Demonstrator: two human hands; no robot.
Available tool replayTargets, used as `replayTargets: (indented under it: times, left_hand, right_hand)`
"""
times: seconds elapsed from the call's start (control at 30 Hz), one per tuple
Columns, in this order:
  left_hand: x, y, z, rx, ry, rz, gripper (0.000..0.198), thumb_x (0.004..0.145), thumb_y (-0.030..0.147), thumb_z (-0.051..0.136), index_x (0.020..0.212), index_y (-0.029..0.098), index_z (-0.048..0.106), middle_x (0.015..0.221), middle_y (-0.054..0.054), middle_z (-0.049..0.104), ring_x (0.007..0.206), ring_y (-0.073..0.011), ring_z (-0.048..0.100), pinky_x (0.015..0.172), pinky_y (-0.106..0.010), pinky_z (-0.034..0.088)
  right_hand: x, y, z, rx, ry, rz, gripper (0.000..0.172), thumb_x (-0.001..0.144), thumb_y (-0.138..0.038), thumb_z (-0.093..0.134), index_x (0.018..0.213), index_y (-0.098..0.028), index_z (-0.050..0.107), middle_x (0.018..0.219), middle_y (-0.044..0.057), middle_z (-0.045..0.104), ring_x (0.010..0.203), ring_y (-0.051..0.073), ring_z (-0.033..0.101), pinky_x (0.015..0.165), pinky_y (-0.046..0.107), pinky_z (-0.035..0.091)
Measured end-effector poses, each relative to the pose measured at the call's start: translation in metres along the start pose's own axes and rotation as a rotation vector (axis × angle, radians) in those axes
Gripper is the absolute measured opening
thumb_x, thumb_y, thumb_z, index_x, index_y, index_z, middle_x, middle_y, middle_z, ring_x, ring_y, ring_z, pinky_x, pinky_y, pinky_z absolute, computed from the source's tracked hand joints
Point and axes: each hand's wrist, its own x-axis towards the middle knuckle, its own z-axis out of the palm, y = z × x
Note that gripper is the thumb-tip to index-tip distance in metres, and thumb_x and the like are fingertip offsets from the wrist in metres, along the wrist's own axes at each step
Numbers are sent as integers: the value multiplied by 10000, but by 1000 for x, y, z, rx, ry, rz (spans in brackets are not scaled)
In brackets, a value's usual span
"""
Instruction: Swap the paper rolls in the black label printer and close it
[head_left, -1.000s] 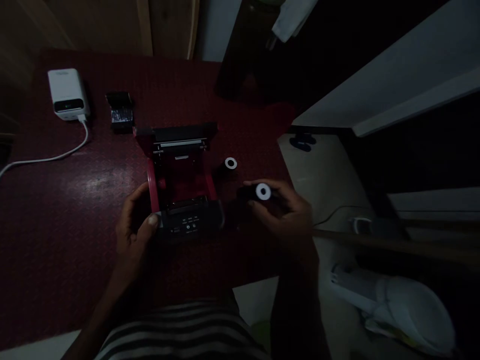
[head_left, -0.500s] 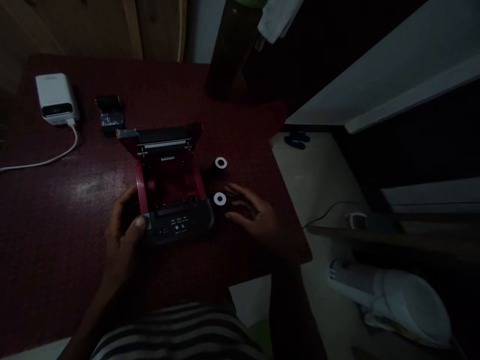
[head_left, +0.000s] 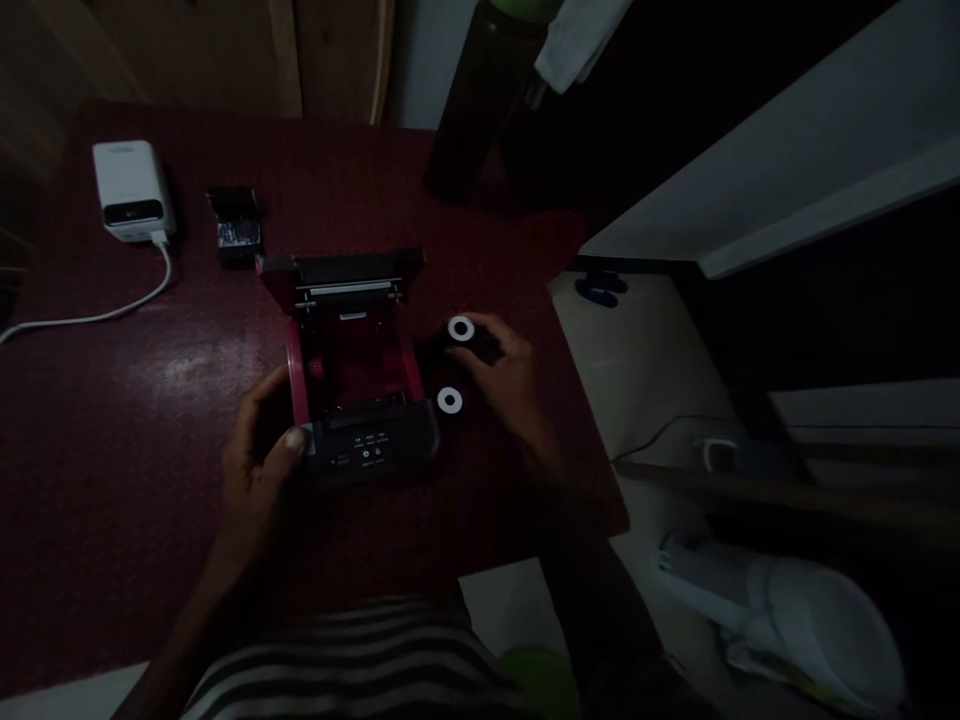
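Note:
A black and red label printer (head_left: pixel 367 445) sits on the dark red table with its lid (head_left: pixel 352 270) raised, showing a red hollow inside. My left hand (head_left: pixel 259 460) grips its left side, thumb on the front corner and fingers along the wall. To the printer's right stand two dark rolls with white ring-shaped ends. My right hand (head_left: pixel 506 370) has its thumb and fingers closed around the farther roll (head_left: pixel 461 328). Nearer to me, the other roll (head_left: pixel 450 401) is close beside the printer's front corner, untouched.
A white power bank (head_left: pixel 131 190) with a white cable (head_left: pixel 112 318) lies at the table's far left. Near it is a small dark open case (head_left: pixel 238 225). A tall bottle (head_left: pixel 484 100) stands at the back edge. Slippers (head_left: pixel 600 288) lie on the floor at right.
My right hand has moved away from the nearer roll to the farther one and closed around it. My left hand stays on the printer. The whole view has shifted slightly.

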Motion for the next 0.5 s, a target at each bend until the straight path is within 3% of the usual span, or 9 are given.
replayTargets:
  times: [0.13, 0.23, 0.3, 0.37, 0.5]
  left_hand:
    - [-2, 0, 0, -6, -15, -9, 609, 1091, 599, 756, 1615, 291, 718, 1632, -75, 738, 1521, -335, 676, 1250, -461, 560]
    - [-3, 0, 0, -8, -7, -3, 586, 1098, 589, 747, 1604, 295, 718, 1621, -74, 741, 1516, -336, 676, 1246, -478, 561]
    - [-2, -1, 0, 4, -8, 5, 569, 1103, 589, 738, 1594, 302, 720, 1612, -78, 743, 1514, -346, 677, 1262, -508, 551]
    - [-2, -1, 0, 12, -11, 14, 562, 1105, 598, 730, 1586, 307, 720, 1606, -86, 743, 1513, -362, 678, 1275, -541, 544]
    - [-2, 3, -1, 11, -38, -13, 548, 1112, 569, 727, 1591, 305, 712, 1627, -97, 725, 1531, -375, 669, 1288, -556, 543]
  right_hand:
    - [-26, -67, -50, 7, -27, -181, 346, 946, -165, 819, 1246, -335, 837, 1294, -8, 881, 1256, 259, 820, 1172, 488, 628]
    - [-34, -116, -66, -122, -383, -378, 337, 1029, -201, 842, 1342, -322, 810, 1285, -1, 885, 1133, 236, 833, 1100, 441, 653]
    - [-30, -132, -51, -271, -507, -527, 327, 1075, -200, 808, 1395, -261, 784, 1319, 49, 873, 1149, 253, 810, 1079, 445, 655]
    - [-24, -136, -22, -441, -535, -640, 352, 1086, -91, 709, 1416, -201, 769, 1297, 100, 859, 1166, 283, 776, 1057, 470, 650]
    - [-16, -132, 38, -834, -582, -672, 339, 1103, -1, 563, 1308, -115, 808, 1220, 173, 860, 1186, 319, 744, 1015, 453, 622]
